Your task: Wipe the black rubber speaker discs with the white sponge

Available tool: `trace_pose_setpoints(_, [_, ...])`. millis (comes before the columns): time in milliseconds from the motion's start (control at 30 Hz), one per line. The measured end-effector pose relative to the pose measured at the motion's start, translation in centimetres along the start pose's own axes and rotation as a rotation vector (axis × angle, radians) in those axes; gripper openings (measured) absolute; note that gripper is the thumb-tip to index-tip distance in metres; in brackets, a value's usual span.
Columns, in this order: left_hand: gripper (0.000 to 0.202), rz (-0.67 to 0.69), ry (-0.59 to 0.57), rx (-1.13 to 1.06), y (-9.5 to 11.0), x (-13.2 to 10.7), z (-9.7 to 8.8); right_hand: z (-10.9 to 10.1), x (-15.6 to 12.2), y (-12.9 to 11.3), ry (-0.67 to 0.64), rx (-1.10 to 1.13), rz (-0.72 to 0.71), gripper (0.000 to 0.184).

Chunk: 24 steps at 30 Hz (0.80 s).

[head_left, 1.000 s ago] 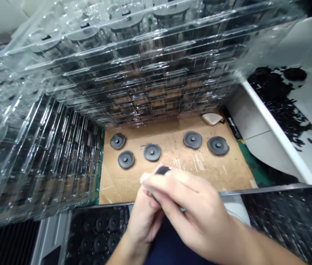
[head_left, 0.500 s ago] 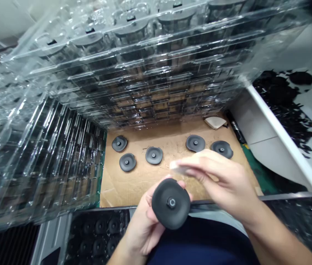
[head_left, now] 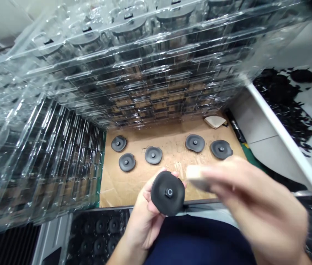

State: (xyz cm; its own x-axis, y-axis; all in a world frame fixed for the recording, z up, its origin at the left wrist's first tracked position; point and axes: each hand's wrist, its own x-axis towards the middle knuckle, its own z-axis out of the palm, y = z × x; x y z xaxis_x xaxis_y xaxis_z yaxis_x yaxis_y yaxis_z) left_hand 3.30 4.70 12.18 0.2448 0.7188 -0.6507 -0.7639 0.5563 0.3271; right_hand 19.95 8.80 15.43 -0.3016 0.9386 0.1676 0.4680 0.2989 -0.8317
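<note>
My left hand (head_left: 144, 221) grips a round black rubber disc (head_left: 168, 193) with a small hub at its centre, held up over the near edge of a cardboard sheet (head_left: 172, 173). My right hand (head_left: 255, 206) is to the right of the disc, blurred by motion, its fingers pinched round a small pale piece (head_left: 196, 173). Several more black discs lie on the cardboard, three at the left (head_left: 153, 155) and two at the right (head_left: 221, 149).
Tall stacks of clear plastic trays (head_left: 133, 66) rise behind and to the left (head_left: 34, 154) of the cardboard. A tray of black discs (head_left: 100, 235) sits at lower left. A white bin with black scraps (head_left: 291, 110) stands at the right.
The hands have come apart. My left hand turned the disc face-up and raised it; my right hand swung away to the right with the pale piece.
</note>
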Motion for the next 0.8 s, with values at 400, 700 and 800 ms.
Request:
trace_pose_setpoints(400, [0.047,0.158,0.142,0.033,-0.2,0.5,0.1,2.2,0.8,0.5,-0.045,0.168,0.086,0.021])
trace_pose_setpoints(700, [0.054,0.242,0.231,0.07,-0.3,0.9,-0.4,4.9,-3.8,6.4,-0.117,0.053,0.434,0.019])
trace_pose_setpoints(800, [0.052,0.315,0.222,0.084,-0.7,1.0,-0.2,4.3,-2.2,3.8,-0.015,0.041,0.428,0.022])
